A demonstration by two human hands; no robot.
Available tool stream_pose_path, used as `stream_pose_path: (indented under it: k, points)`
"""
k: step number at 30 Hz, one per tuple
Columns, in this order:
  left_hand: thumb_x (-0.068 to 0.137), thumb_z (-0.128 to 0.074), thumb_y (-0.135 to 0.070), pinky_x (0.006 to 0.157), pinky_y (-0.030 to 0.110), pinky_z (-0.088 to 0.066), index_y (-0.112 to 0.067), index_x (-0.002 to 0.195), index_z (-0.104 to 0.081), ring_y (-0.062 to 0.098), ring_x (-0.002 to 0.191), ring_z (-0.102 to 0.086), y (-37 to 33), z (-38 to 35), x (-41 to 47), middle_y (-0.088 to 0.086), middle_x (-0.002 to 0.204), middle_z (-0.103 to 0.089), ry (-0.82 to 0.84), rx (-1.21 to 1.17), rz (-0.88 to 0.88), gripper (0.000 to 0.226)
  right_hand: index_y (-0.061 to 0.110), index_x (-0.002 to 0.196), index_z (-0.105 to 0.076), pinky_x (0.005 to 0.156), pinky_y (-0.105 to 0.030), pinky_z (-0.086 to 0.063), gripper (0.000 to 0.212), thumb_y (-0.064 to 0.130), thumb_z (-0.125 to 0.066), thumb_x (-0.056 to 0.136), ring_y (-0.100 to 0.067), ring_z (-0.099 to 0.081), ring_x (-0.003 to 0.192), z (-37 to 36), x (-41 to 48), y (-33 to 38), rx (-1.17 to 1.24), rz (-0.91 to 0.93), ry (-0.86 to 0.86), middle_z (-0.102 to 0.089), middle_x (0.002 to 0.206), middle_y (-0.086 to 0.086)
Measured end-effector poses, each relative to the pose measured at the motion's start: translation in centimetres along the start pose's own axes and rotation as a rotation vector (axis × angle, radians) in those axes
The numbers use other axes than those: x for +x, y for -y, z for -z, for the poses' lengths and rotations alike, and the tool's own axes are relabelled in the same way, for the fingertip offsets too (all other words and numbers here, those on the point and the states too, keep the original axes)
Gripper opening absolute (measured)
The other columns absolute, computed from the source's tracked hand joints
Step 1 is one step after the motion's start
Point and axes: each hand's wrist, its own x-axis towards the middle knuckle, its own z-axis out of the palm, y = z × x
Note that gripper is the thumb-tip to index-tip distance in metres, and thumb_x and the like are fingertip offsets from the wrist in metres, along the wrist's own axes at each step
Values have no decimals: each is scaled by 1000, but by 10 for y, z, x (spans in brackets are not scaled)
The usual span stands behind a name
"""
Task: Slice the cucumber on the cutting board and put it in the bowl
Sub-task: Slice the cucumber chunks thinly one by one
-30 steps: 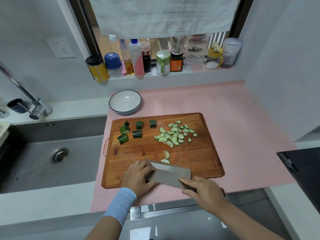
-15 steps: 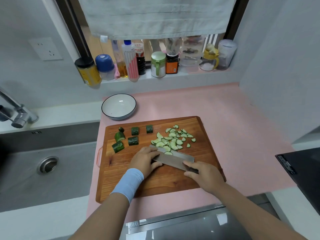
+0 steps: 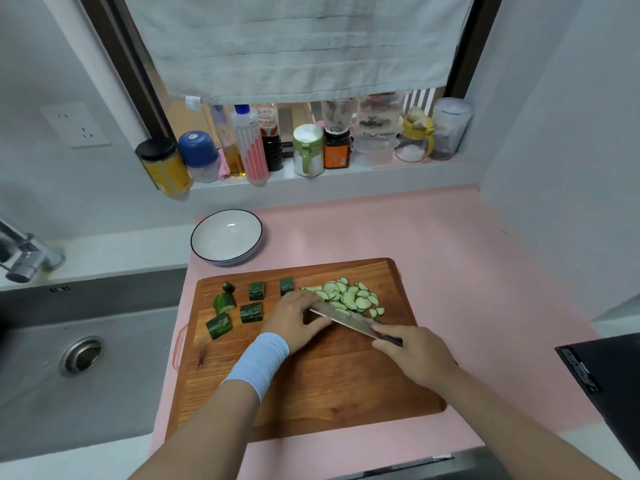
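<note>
thin, wet, limp cucumber slices lie heaped on the far side of the cutting board, likely best scooped up on the flat knife, its handle gripped by the right hand, the left hand resting relaxed fingers on the blade.

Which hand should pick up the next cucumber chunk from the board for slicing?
Left. The left hand rests at the tip of the knife, right beside the cucumber chunks; the right hand grips the knife handle, farther from them.
</note>
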Motion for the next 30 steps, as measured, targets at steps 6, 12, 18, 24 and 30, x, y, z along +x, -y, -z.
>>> stream_pose_path:
  k: [6, 12, 18, 24, 30]
  points:
    - [82, -47, -27, 89, 35, -41, -31, 88, -70, 16, 93, -53, -18, 29, 24, -17, 91, -64, -287, -68, 40, 24, 50, 127, -67, 97, -25, -46, 34, 56, -63, 94, -8, -60, 120, 38, 17, 12, -50, 34, 45, -66, 134, 18]
    - [81, -46, -6, 80, 20, -43, -25, 75, -74, 9, 86, -61, -50, 33, 41, -20, 84, -66, 278, -135, 199, 35, 53, 132, -62, 100, -29, -49, 39, 61, -60, 93, -13, -61, 122, 59, 16, 30, -228, 98, 71, -66, 135, 15]
    - [90, -43, -10, 112, 24, -31, -30, 116, -71, 16, 128, -49, -68, 19, 57, -9, 137, -58, 404, -44, 205, 43, 51, 134, -61, 99, -30, -50, 42, 63, -58, 94, -15, -62, 122, 67, 15, 38, -326, 135, 62, -66, 135, 13]
    - [79, -38, 2, 66, 21, -54, -24, 79, -75, 16, 76, -65, -59, 30, 65, -4, 96, -73, 220, -178, 267, 45, 50, 134, -61, 100, -31, -51, 43, 64, -56, 94, -12, -62, 122, 73, 15, 41, -354, 189, 44, -66, 135, 16]
    - [90, -40, -10, 106, 29, -39, -32, 123, -68, 19, 123, -52, -60, 25, 74, -8, 134, -59, 405, 71, 99, 48, 49, 136, -60, 99, -34, -51, 45, 66, -52, 95, -13, -61, 124, 71, 22, 50, -436, 245, 31, -65, 136, 15]
